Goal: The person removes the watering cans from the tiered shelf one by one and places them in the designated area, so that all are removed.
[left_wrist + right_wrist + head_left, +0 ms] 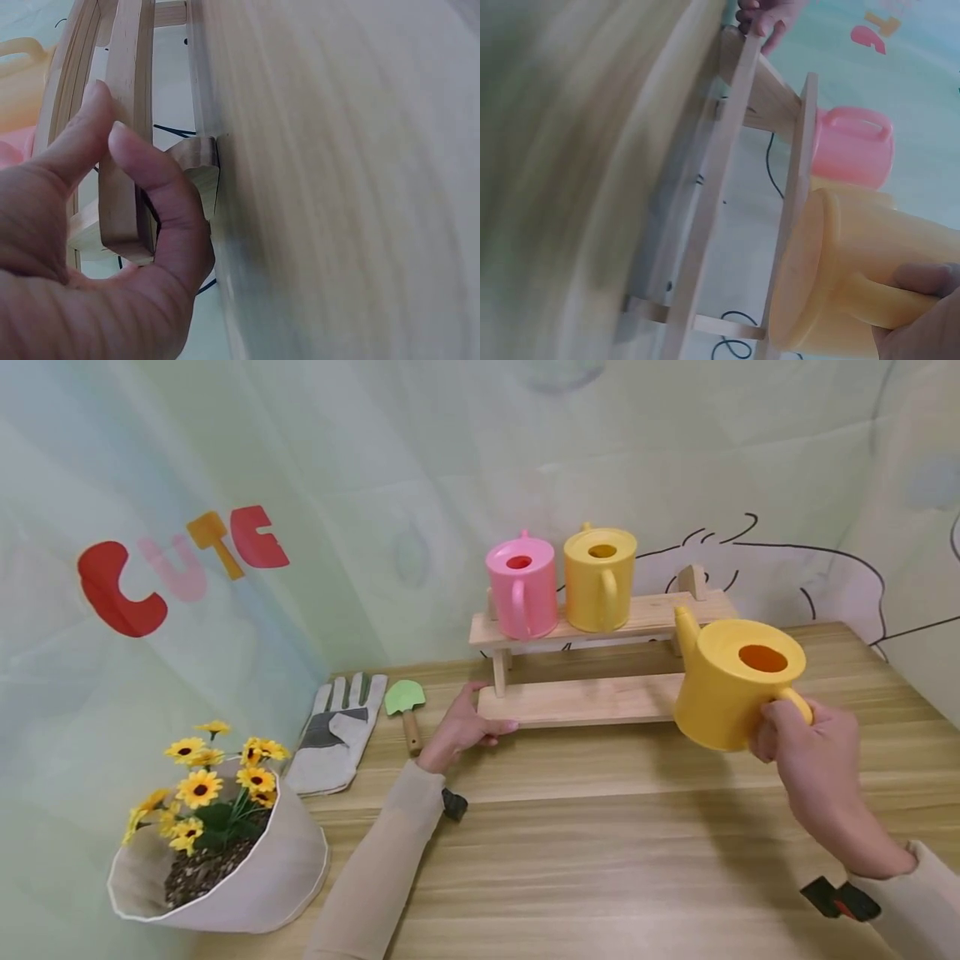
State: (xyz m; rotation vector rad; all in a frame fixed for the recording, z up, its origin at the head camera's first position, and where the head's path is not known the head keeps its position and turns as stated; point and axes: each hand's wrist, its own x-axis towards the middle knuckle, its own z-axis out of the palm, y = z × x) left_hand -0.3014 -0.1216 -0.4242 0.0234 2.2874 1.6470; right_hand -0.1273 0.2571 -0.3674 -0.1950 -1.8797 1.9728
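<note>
My left hand (467, 724) grips the left end of the lower board of a two-tier wooden shelf (585, 700); in the left wrist view, thumb and curled fingers go round the board's end (127, 202). My right hand (813, 760) holds a yellow watering can (720, 693) by its handle, raised in front of the shelf's right part with its spout toward the upper left. On the upper board stand a pink watering can (536, 597) and, to its right, another yellow watering can (588, 589), handles facing me.
Left of the shelf lie a small trowel (405, 697) with a green blade and a grey-white work glove (330, 743). A white pot (277, 868) of yellow flowers stands at the front left. A printed curtain (420, 485) hangs behind the wooden table (570, 860).
</note>
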